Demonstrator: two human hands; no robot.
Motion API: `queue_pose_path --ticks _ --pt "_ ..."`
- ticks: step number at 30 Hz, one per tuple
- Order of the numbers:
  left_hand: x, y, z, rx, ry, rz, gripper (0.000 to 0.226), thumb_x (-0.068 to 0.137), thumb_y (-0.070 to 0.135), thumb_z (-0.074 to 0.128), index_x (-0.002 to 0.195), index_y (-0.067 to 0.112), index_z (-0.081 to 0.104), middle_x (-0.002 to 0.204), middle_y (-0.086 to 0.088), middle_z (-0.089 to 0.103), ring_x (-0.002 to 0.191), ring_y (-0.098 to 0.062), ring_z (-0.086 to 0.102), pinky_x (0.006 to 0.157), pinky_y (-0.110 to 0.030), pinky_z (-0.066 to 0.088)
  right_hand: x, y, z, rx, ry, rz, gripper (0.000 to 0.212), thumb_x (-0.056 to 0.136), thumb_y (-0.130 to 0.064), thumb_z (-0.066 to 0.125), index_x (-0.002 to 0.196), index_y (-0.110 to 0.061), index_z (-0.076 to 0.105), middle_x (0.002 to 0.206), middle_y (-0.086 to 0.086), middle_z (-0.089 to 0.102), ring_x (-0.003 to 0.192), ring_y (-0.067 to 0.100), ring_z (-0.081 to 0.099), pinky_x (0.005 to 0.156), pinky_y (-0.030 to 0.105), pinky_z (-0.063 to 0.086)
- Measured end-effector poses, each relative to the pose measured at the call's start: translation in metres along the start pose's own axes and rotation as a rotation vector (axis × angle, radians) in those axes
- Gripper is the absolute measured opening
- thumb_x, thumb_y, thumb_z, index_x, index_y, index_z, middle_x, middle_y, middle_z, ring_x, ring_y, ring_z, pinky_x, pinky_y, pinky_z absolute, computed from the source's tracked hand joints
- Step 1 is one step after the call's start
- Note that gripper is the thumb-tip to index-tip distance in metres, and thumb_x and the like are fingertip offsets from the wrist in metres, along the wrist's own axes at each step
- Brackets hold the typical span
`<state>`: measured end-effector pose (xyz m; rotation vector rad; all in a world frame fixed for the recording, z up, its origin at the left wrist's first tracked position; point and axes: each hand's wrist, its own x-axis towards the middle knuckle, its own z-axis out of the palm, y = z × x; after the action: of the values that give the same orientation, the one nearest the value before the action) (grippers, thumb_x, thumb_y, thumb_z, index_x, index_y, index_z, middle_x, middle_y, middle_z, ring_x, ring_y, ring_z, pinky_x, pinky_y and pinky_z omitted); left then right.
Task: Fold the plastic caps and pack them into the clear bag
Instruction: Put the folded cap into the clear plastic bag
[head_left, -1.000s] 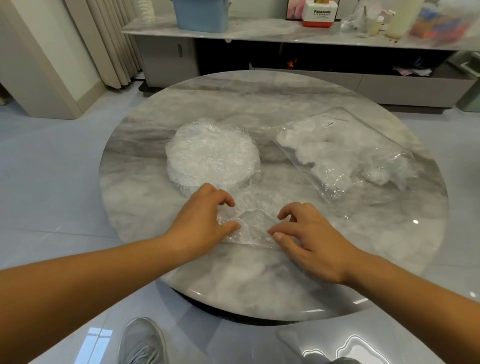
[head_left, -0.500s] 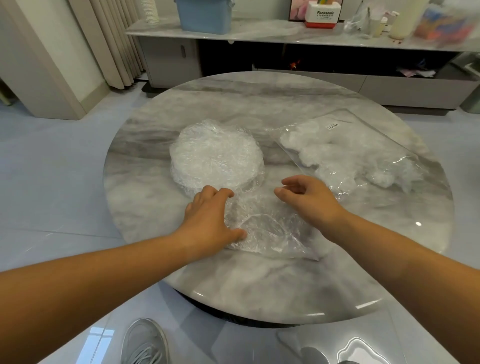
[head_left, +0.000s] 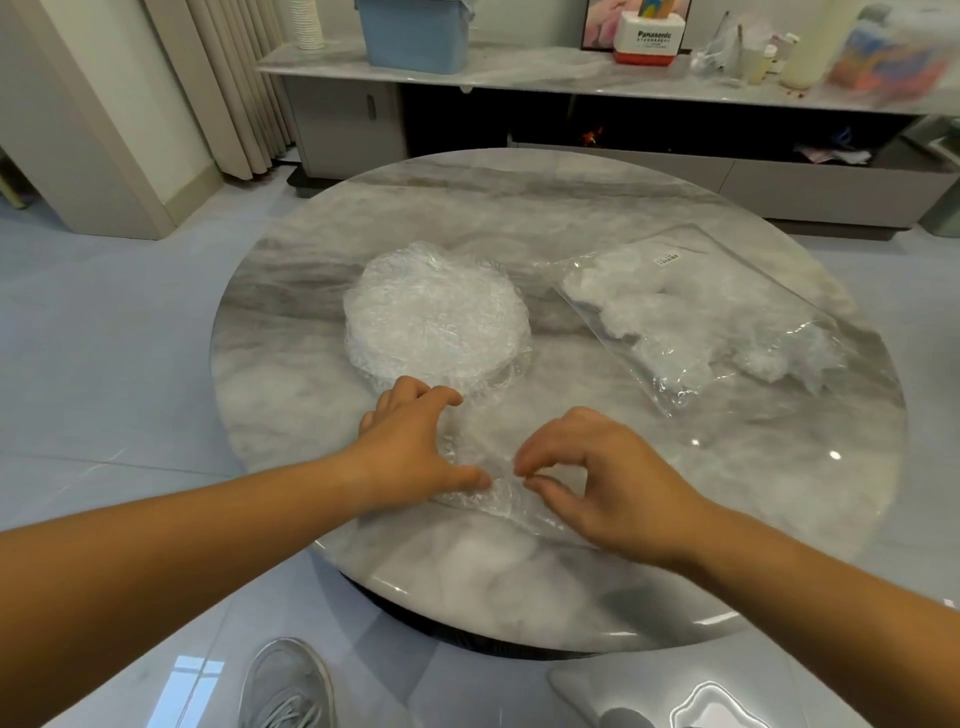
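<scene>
Left hand (head_left: 415, 441) – forearm extended over the near table (head_left: 519, 218) edge, palm down, thumb and arched fingers spread, pressing the plastic cap (head_left: 485, 457) flat. Right hand (head_left: 608, 483) – thumb and forefinger pinch the cap's near edge. Stack of caps (head_left: 436, 317) just beyond; clear bag (head_left: 701, 312) to the right.

Right hand (head_left: 602, 483) apparently on cap (head_left: 505, 500)

A home living room: marble table (head_left: 519, 218), media console (head_left: 571, 78), curtains (head_left: 234, 78).
</scene>
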<state>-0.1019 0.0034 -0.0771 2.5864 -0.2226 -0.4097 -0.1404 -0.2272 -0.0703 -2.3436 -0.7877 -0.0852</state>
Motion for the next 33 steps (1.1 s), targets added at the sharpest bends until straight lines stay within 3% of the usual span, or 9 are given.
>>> queue_pose_path --ticks 3,6,10,16,19,22,28,30,33 --pt "-0.001 -0.005 -0.011 -0.001 -0.157 0.035 0.105 0.054 0.070 0.085 0.143 0.043 0.036 0.134 0.012 0.028 0.131 -0.015 0.034 0.115 -0.037 0.035 -0.016 0.006 0.014 -0.265 -0.047 -0.229 0.012 0.086 -0.021 0.069 0.095 -0.024 0.077 0.107 -0.011 0.073 0.091 0.018 0.062 0.076 0.039 0.052" --pt "-0.004 -0.004 -0.018 0.044 -0.275 0.047 0.112 0.048 0.077 0.082 0.144 0.042 0.034 0.132 0.013 0.028 0.127 -0.013 0.035 0.113 -0.035 0.038 -0.028 0.007 0.024 -0.393 -0.144 -0.300 0.015 0.093 -0.030 0.060 0.098 -0.025 0.074 0.113 -0.012 0.069 0.092 0.018 0.058 0.074 0.036 0.047" --pt "-0.005 0.006 -0.020 -0.023 -0.191 -0.040 0.090 0.056 0.092 0.061 0.125 0.034 0.051 0.117 0.009 0.051 0.105 -0.008 0.055 0.093 -0.030 0.049 -0.035 0.003 0.026 -0.415 -0.241 -0.251 0.026 0.096 -0.042 0.053 0.111 -0.026 0.068 0.122 -0.013 0.065 0.097 0.015 0.056 0.079 0.031 0.043" --pt "-0.005 0.004 -0.016 0.079 -0.060 -0.062 0.042 0.079 0.058 0.074 0.092 0.019 0.066 0.078 0.009 0.064 0.072 -0.006 0.060 0.061 -0.024 0.044 -0.034 -0.003 0.022 -0.447 -0.214 -0.173 0.053 0.098 -0.046 0.046 0.143 -0.019 0.044 0.107 -0.009 0.065 0.091 0.016 0.056 0.080 0.032 0.046" --pt "-0.005 0.006 -0.013 -0.001 -0.050 -0.083 0.038 0.081 0.046 0.077 0.076 0.011 0.063 0.062 0.004 0.059 0.057 -0.008 0.056 0.053 -0.023 0.042 -0.032 -0.005 0.021 -0.451 -0.237 -0.114 0.049 0.098 -0.049 0.044 0.138 -0.021 0.051 0.121 -0.006 0.061 0.097 0.017 0.055 0.085 0.033 0.045" --pt "-0.006 0.012 -0.010 -0.244 -0.072 -0.164 0.032 0.083 0.035 0.079 0.077 0.011 0.059 0.065 -0.001 0.059 0.056 -0.013 0.059 0.049 -0.026 0.050 -0.032 -0.007 0.021 -0.445 -0.279 -0.070 0.044 0.100 -0.053 0.039 0.128 -0.025 0.059 0.140 -0.002 0.049 0.105 0.017 0.051 0.090 0.033 0.039" --pt "-0.017 0.032 -0.005 -0.815 -0.192 -0.092 0.026 0.087 0.018 0.077 0.098 -0.002 0.064 0.081 -0.014 0.063 0.071 -0.021 0.065 0.066 -0.033 0.059 -0.034 -0.009 0.017 -0.336 -0.332 -0.003 0.050 0.101 -0.059 0.031 0.134 -0.031 0.056 0.131 -0.004 0.041 0.110 0.014 0.042 0.098 0.030 0.037" --pt "-0.018 0.033 -0.004 -0.877 -0.274 -0.079 0.026 0.092 0.022 0.071 0.104 -0.001 0.068 0.085 -0.012 0.066 0.077 -0.020 0.066 0.083 -0.041 0.061 -0.034 -0.007 0.015 -0.282 -0.343 -0.008 0.050 0.101 -0.059 0.031 0.136 -0.033 0.055 0.125 -0.008 0.042 0.112 0.012 0.041 0.102 0.029 0.035" --pt "-0.018 0.031 0.000 -0.907 -0.335 -0.120 0.024 0.098 0.020 0.060 0.112 0.004 0.072 0.092 -0.010 0.073 0.086 -0.022 0.071 0.089 -0.039 0.060 -0.034 -0.003 0.008 -0.214 -0.264 -0.043 0.041 0.100 -0.049 0.043 0.130 -0.029 0.063 0.119 -0.012 0.056 0.114 0.009 0.048 0.109 0.033 0.033"
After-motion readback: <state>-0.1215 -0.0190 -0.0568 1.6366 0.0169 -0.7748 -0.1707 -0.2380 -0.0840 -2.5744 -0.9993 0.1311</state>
